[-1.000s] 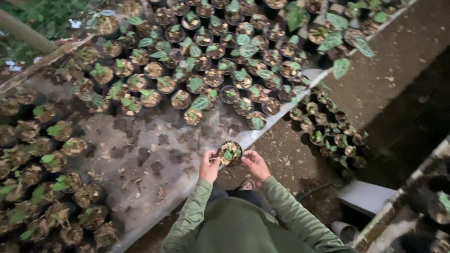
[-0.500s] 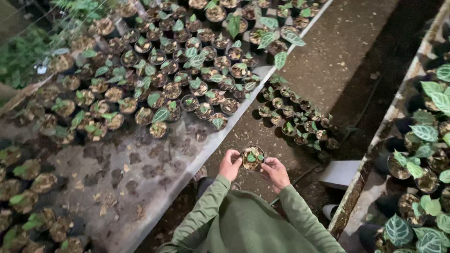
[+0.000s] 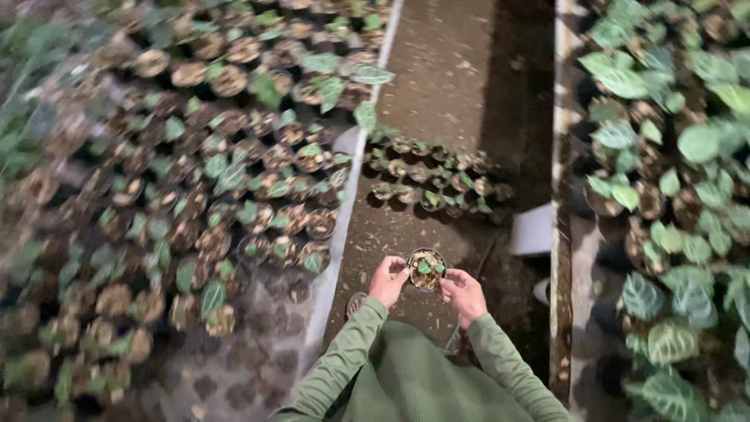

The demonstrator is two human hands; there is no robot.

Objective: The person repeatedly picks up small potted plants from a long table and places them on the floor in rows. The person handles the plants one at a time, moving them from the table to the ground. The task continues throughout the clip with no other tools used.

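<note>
While the person stands on the dirt aisle (image 3: 437, 70), left hand (image 3: 387, 280) and right hand (image 3: 462, 292) clasp a small potted seedling (image 3: 426, 269) between them, fingers curled around its rim, just off the left bench edge (image 3: 344, 227).

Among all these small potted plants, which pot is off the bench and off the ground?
The small pot held between the left hand and right hand above the dirt aisle; all others stand on benches or ground.
</note>
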